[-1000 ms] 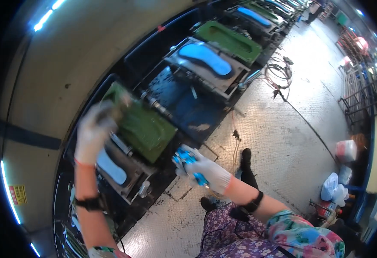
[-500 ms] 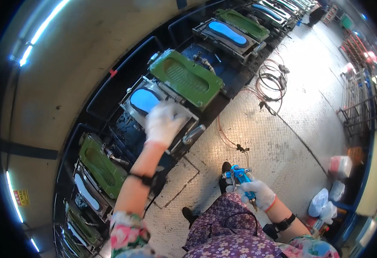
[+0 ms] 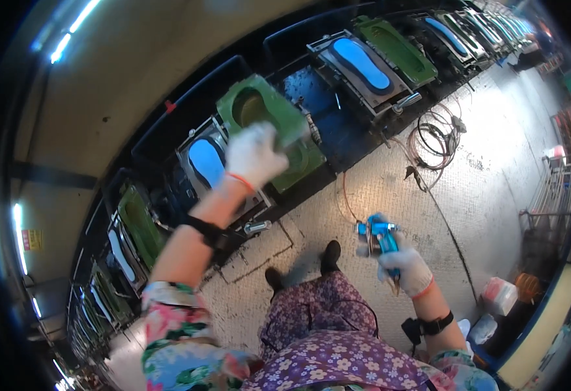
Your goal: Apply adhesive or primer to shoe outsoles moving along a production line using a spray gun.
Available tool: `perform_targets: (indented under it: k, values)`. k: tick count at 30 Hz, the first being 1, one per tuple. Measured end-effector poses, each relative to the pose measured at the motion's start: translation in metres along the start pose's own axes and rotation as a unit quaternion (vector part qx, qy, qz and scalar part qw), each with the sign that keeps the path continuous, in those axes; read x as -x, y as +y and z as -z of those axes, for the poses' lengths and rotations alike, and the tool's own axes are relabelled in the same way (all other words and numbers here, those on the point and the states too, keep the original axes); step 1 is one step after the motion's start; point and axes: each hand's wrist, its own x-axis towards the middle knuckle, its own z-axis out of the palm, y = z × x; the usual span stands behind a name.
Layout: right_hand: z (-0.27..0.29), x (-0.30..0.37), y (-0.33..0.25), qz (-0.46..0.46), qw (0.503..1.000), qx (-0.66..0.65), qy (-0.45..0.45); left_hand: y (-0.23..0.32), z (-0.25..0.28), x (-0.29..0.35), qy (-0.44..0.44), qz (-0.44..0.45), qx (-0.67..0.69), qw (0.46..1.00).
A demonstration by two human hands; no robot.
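Right hand (image 3: 407, 268) wraps its grip round a blue spray gun (image 3: 388, 242); left hand (image 3: 253, 156) overlaps a green mould (image 3: 271, 101), grip too blurred to tell.

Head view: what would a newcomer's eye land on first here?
Probably the bright blue spray gun in the right hand, right of and below centre. Next, the vivid blue sole-shaped piece near the top, right of centre. Then the blurred, white-gloved left hand in front of a green mould, left of centre; whether they touch is unclear.
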Motion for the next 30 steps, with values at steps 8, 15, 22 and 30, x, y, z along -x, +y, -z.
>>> perform_targets:
  k: [8,15,22,30]
  values:
    - [-0.137,-0.116,-0.114,0.114,0.889,0.443,-0.021,-0.131,0.188,-0.122,0.253,-0.080,-0.126,0.956]
    - [-0.239,-0.255,-0.195,0.438,0.744,0.505,-0.023,-0.136,0.223,-0.158,0.215,-0.021,0.110,0.970]
    - [-0.136,-0.182,-0.141,0.259,0.760,0.594,-0.056,-0.157,0.228,-0.175,0.189,0.016,0.272,0.943]
    - [-0.199,-0.094,-0.201,0.189,0.894,0.405,0.011,-0.190,0.211,-0.200,0.257,-0.017,0.359,0.897]
